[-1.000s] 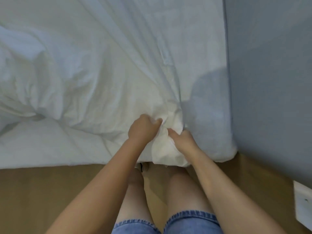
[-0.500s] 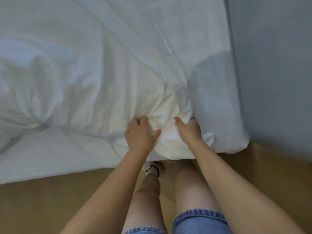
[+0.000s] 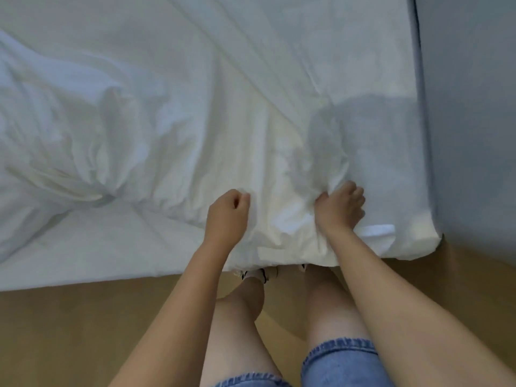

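Observation:
A white duvet [image 3: 195, 135] lies rumpled across the bed, bunched in thick folds at the left. Near the bed's front right corner my right hand [image 3: 339, 209] grips a bunched fold of it, with creases running up from the thumb. A short way to its left my left hand [image 3: 227, 216] hovers in a curled fist over smoother cloth, and I see no fabric between its fingers. The duvet's lower edge [image 3: 279, 255] hangs over the bedside just in front of my legs.
A grey wall [image 3: 474, 135] runs close along the bed's right side. The mattress corner [image 3: 418, 244] sits at the lower right. Wooden floor [image 3: 83, 331] lies in front of the bed, where my legs in denim shorts and my shoes [image 3: 262, 273] stand.
My hands have moved apart. The right one has slid toward the bed's corner still gripping the cloth, while the left has let go of its fold. The bunch between them has flattened.

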A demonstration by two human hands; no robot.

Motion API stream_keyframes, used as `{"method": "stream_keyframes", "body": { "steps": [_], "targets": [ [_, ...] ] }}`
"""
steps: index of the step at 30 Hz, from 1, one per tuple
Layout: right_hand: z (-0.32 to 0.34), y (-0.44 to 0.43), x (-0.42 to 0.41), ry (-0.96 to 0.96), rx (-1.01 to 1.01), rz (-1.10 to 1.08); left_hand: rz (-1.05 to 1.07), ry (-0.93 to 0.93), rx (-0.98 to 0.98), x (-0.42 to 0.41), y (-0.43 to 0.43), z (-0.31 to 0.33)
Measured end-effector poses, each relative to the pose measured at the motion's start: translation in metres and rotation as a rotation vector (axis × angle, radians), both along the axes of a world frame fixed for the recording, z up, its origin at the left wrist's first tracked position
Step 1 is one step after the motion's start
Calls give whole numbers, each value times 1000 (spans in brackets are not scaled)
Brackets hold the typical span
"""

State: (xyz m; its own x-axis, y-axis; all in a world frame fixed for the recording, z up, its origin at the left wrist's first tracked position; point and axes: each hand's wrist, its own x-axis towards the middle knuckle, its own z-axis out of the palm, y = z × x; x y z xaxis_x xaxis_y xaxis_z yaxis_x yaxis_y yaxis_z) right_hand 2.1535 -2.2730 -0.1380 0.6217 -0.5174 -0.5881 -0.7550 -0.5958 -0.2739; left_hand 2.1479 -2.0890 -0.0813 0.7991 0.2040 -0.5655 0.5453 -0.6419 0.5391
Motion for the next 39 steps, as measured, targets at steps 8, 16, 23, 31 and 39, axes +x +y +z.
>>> {"method": "stream_keyframes", "body": {
  "steps": [8, 16, 23, 31, 39],
  "targets": [
    [49, 154, 33, -319, 230, 666, 205, -70, 79, 15, 125, 8],
    [67, 356, 90, -431, 221, 907, 649, -423, 348, 70, 328, 17],
    [67, 442, 119, -295, 63, 1115, 542, -58, 15, 84, 411, 12],
    [56, 411, 81, -72, -250, 1096, 451, -42, -845, 103, 385, 2],
    [47, 419, 99, -247, -284, 1105, 438, -22, -855, 123, 382, -4]
  ]
}}
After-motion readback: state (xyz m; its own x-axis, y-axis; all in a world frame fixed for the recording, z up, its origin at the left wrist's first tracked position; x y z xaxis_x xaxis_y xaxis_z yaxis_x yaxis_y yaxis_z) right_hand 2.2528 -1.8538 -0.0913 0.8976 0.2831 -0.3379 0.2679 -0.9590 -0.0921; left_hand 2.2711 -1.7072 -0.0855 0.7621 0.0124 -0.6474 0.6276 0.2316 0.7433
